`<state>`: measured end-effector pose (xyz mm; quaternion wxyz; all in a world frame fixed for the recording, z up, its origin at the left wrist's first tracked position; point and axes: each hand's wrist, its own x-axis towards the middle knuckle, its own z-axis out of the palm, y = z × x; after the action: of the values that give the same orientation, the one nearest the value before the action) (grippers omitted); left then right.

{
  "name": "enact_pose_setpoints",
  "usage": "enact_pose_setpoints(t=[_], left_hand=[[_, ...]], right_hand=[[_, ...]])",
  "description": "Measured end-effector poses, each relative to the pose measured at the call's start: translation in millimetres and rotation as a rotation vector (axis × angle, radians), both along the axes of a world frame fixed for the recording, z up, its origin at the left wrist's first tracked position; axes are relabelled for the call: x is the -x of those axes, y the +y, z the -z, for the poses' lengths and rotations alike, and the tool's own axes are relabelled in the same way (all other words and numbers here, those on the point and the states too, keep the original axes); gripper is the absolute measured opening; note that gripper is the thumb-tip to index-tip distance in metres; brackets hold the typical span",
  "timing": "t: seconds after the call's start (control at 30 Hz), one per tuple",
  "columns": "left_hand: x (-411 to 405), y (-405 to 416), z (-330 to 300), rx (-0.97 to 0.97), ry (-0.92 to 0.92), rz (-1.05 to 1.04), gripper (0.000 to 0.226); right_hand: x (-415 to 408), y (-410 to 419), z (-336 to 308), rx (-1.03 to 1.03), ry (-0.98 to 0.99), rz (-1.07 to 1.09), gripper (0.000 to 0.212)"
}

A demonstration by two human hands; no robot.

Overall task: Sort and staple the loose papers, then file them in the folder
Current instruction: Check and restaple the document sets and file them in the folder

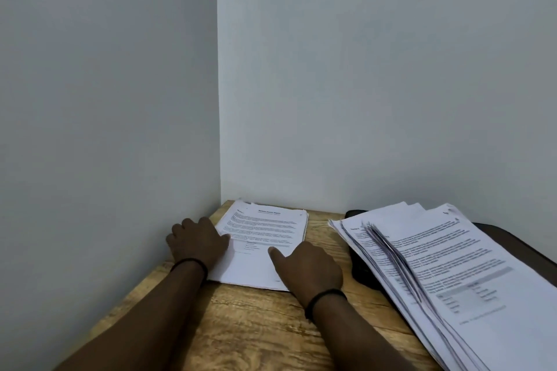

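Note:
A thin set of printed white papers (265, 232) lies on the wooden table (256, 328) in the corner by the walls. My left hand (197, 242) rests on its left edge, fingers bent over the margin. My right hand (304, 268) lies on the lower right part of the same set, thumb stretched across the page. A large fanned pile of loose printed papers (452, 274) spreads across the right side. Under it shows a dark folder (364, 274), mostly covered. No stapler is visible.
Two plain grey walls meet right behind the papers and close off the left and back. Bare wood grain runs along the table front between my forearms. The folder's dark edge (521, 247) sticks out past the pile at the far right.

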<state>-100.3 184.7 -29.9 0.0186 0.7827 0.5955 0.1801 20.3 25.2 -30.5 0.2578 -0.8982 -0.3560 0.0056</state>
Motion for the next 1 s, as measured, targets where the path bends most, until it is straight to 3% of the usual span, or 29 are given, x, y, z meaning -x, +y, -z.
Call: enact_pose_setpoints(t=[0.13,0.23,0.3,0.43,0.53,0.63,0.7,0.8,0.9,1.0], left_hand=[[-2,-29,-16,-0.154,-0.068,0.028,0.038],[-6,-51,-34,-0.159,-0.175,0.132,0.020],[-13,-68,-44,-0.110,-0.314,0.238,0.027],[-41,-112,-48,0.054,-0.478,0.406,0.041],[-73,-147,-40,0.394,-0.651,0.535,0.040],[-105,-173,-28,0.684,-0.845,0.501,0.038],[-125,-182,-20,0.679,-0.918,0.477,0.039],[-145,-179,-13,0.515,-0.894,0.387,0.041],[-164,-163,-2,0.590,-1.019,0.395,0.041],[-165,-163,-6,0.744,-1.135,0.422,0.018]], right_hand=[[6,-14,-4,-0.038,-0.039,0.013,0.069],[8,-35,-14,-0.117,-0.126,0.001,0.056],[4,-54,-22,-0.184,-0.185,-0.020,0.042],[-13,-94,-37,-0.308,-0.296,0.015,0.026],[-36,-125,-41,-0.321,-0.359,0.065,0.023],[-60,-149,-35,-0.271,-0.364,0.105,0.025],[-74,-159,-28,-0.252,-0.355,0.111,0.028],[-89,-159,-19,-0.222,-0.336,0.107,0.034],[-101,-148,-20,-0.154,-0.295,0.109,0.033],[-112,-133,-16,-0.085,-0.338,0.070,0.017]])
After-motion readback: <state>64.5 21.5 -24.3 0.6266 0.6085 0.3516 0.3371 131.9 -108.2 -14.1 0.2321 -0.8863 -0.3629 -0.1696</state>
